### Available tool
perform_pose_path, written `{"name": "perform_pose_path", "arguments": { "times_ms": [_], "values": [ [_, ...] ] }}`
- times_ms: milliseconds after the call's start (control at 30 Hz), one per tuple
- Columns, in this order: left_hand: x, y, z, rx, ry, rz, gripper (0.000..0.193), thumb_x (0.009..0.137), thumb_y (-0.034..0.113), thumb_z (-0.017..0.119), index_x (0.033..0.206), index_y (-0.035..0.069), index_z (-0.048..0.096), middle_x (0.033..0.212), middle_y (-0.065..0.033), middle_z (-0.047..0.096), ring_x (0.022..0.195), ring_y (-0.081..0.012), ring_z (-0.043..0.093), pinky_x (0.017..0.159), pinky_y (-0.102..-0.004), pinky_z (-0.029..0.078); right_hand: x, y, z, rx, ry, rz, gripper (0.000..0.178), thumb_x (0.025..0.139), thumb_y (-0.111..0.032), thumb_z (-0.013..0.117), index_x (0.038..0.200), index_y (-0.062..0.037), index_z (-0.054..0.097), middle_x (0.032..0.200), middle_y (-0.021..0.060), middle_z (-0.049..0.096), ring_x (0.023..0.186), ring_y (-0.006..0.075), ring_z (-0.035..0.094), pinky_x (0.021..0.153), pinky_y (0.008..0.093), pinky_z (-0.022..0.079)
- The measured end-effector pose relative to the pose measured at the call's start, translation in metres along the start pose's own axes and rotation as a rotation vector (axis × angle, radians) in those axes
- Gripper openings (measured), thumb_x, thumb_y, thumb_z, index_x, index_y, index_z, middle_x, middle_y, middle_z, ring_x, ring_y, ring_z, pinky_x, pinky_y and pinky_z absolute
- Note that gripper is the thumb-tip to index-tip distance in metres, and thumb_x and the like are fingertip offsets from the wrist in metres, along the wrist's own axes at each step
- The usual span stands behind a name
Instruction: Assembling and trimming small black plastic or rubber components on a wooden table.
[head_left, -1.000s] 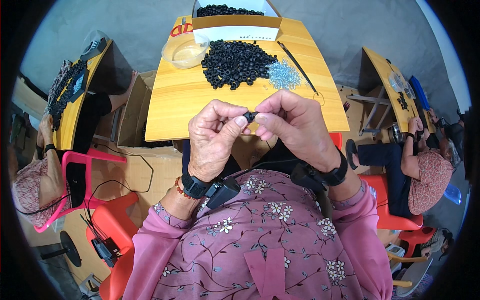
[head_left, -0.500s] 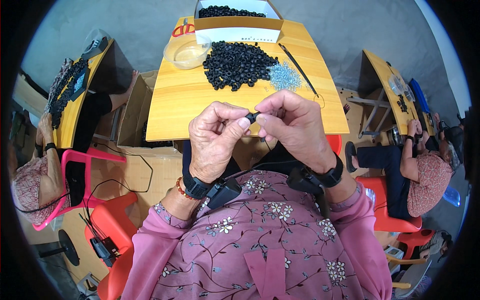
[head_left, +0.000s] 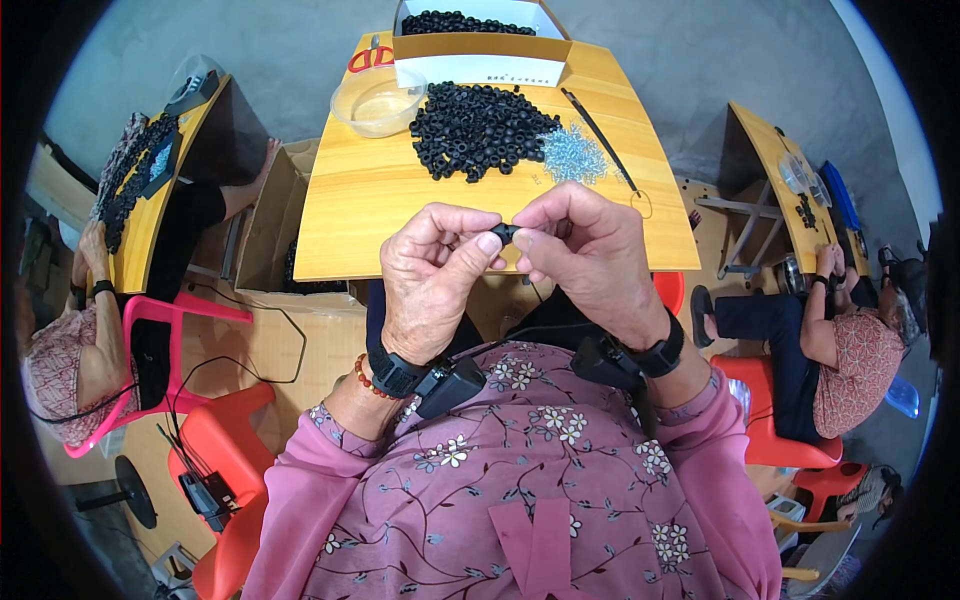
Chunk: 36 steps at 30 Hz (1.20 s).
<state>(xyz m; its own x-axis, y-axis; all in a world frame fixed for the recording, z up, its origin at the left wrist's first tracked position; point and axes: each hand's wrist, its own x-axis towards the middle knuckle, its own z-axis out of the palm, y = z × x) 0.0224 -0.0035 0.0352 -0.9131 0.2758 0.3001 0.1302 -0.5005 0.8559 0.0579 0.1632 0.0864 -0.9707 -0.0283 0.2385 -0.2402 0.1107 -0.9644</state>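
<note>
Hands at work before a wooden worktop (head_left: 365, 220), seen from the wearer's head. At the far edge stands a white, brown-rimmed box (head_left: 480, 70), its long side running left to right, with black pieces inside. Nearer the wearer, the left hand (head_left: 435, 270) and right hand (head_left: 592, 250) face each other, fingertips almost meeting, both closed in a pinch. Beyond them spreads a pile of black pieces (head_left: 478, 135), flanked on its left by a clear bowl (head_left: 345, 118). To the right, a slim dark rod (head_left: 598, 138) slants from far left to near right, beside a heap of pale blue pieces (head_left: 574, 156). Red-handled scissors (head_left: 364, 63) lie behind the bowl. Smallest is the small black piece (head_left: 506, 233), clamped between both hands: it appears against the worktop's near part, long axis roughly left to right, one end toward each thumb
</note>
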Motion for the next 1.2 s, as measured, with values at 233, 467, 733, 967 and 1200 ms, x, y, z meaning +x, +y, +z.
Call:
{"name": "perform_pose_path", "arguments": {
  "times_ms": [233,467,733,967,1200],
  "values": [
    [0.001,-0.004,-0.004,0.037,-0.017,0.063,0.011,0.089,-0.003,0.068,0.1,-0.002,0.065,0.093,-0.0077,0.069,0.079,-0.0084,0.064,0.072,-0.0219,0.055,0.003,0.002,-0.005,-0.01,-0.042,-0.024,0.005,0.088,0.001,0.067,0.091,0.0012,0.064,0.075,0.0003,0.063,0.065,0.0042,0.06,0.057,0.0195,0.048],
    [0.001,-0.003,-0.004,0.138,-0.018,0.124,0.008,0.087,-0.005,0.069,0.093,-0.001,0.067,0.095,-0.0094,0.069,0.083,-0.0087,0.063,0.072,-0.0217,0.052,0.005,0.003,-0.008,0.008,-0.1,-0.081,0.002,0.088,0.003,0.066,0.087,0.0014,0.064,0.077,0.0009,0.059,0.067,0.0055,0.06,0.058,0.0201,0.048],
    [-0.001,-0.004,-0.004,0.271,-0.068,0.203,0.009,0.087,-0.007,0.067,0.096,-0.003,0.066,0.095,-0.0127,0.066,0.083,-0.0157,0.065,0.075,-0.0282,0.057,0.001,0.003,-0.012,-0.153,-0.156,-0.189,0.008,0.085,0.008,0.061,0.089,0.0021,0.064,0.078,0.0018,0.057,0.067,0.0068,0.06,0.058,0.0215,0.048],
    [-0.005,-0.012,0.003,0.109,0.038,0.022,0.011,0.09,-0.006,0.064,0.101,-0.004,0.064,0.09,-0.0083,0.069,0.079,-0.0092,0.066,0.07,-0.0225,0.055,0.0,0.013,-0.006,0.008,-0.11,-0.066,0.008,0.085,0.006,0.062,0.091,0.0018,0.063,0.079,0.0053,0.06,0.066,0.0093,0.062,0.057,0.0235,0.049],
    [-0.002,-0.014,0.002,0.02,0.059,-0.121,0.015,0.091,-0.008,0.059,0.105,-0.004,0.062,0.09,-0.008,0.068,0.077,-0.0106,0.066,0.073,-0.0231,0.056,0.0,0.025,-0.003,-0.121,-0.096,-0.078,0.007,0.088,0.004,0.06,0.095,0.0011,0.061,0.08,0.0089,0.062,0.066,0.0131,0.063,0.057,0.0271,0.051]
  ]
}}
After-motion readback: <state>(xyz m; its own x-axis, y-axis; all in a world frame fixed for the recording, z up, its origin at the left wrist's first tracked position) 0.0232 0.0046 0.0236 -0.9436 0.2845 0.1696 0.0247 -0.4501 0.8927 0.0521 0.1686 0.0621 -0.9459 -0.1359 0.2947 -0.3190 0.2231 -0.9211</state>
